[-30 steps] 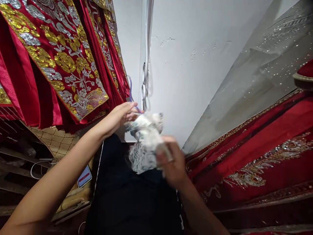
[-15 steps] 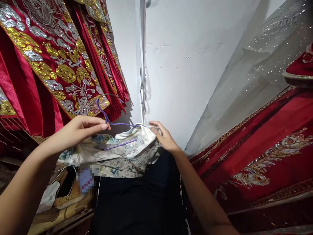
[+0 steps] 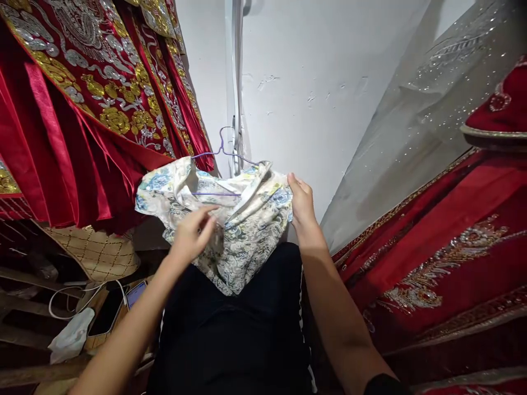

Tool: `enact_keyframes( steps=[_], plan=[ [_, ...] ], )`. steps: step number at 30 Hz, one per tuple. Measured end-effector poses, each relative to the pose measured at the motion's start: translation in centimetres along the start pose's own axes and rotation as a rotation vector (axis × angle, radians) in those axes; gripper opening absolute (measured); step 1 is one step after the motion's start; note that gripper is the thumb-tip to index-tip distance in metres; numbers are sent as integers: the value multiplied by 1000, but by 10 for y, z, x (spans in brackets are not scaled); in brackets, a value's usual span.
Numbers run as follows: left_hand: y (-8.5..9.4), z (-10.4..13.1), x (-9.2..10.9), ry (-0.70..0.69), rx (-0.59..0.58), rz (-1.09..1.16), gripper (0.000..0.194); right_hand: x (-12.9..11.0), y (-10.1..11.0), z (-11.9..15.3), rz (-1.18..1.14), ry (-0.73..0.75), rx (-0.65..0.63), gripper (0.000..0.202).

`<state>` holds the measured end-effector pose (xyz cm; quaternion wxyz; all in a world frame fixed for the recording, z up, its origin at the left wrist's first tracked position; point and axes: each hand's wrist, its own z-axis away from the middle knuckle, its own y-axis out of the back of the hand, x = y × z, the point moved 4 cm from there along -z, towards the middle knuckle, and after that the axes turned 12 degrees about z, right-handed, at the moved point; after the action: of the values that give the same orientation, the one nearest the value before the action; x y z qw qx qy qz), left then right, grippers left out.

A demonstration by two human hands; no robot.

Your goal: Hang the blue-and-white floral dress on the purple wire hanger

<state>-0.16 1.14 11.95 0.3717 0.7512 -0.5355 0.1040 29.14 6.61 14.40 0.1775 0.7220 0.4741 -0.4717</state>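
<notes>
A pale garment with blue and yellow floral print (image 3: 251,241) hangs on a thin purple wire hanger (image 3: 222,151), whose hook points up near the wall. The hanger's lower bar shows through the open neckline. My right hand (image 3: 302,200) grips the garment's right shoulder edge, thumb up. My left hand (image 3: 193,233) is over the front of the garment, left of the neckline, with fingers bent and slightly blurred; whether they pinch the cloth cannot be made out.
Red embroidered garments (image 3: 123,104) hang at the left. A sparkly grey veil (image 3: 382,148) and red beaded cloth (image 3: 436,241) fill the right. At lower left lie a phone (image 3: 107,312), a white cable (image 3: 53,299) and a plastic bag (image 3: 72,332).
The hanger now sits inside the garment, hook upright. My left hand has let go of the hanger and moved down right to the front; my right hand has moved right to the shoulder.
</notes>
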Motion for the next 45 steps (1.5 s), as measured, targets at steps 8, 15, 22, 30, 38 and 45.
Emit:
enact_keyframes(
  steps=[8, 15, 22, 30, 38, 45],
  plan=[
    [-93, 71, -32, 337, -337, 16, 29, 40, 50, 40, 39, -97, 47, 44],
    [-102, 110, -24, 361, -284, 220, 30, 68, 63, 96, 286, 68, 537, 28],
    [-96, 117, -16, 399, -247, 289, 36, 116, 7, 223, 379, -71, -237, 12],
    [-94, 120, -25, 538, -30, 465, 30, 122, -23, 240, 457, -44, -448, 2],
    [-109, 101, -21, 739, 153, 1043, 37, 122, -10, 232, 447, -22, -364, 10],
    [-86, 11, -14, 720, 271, 1218, 50, 134, 16, 216, 539, 38, -335, 20]
  ],
)
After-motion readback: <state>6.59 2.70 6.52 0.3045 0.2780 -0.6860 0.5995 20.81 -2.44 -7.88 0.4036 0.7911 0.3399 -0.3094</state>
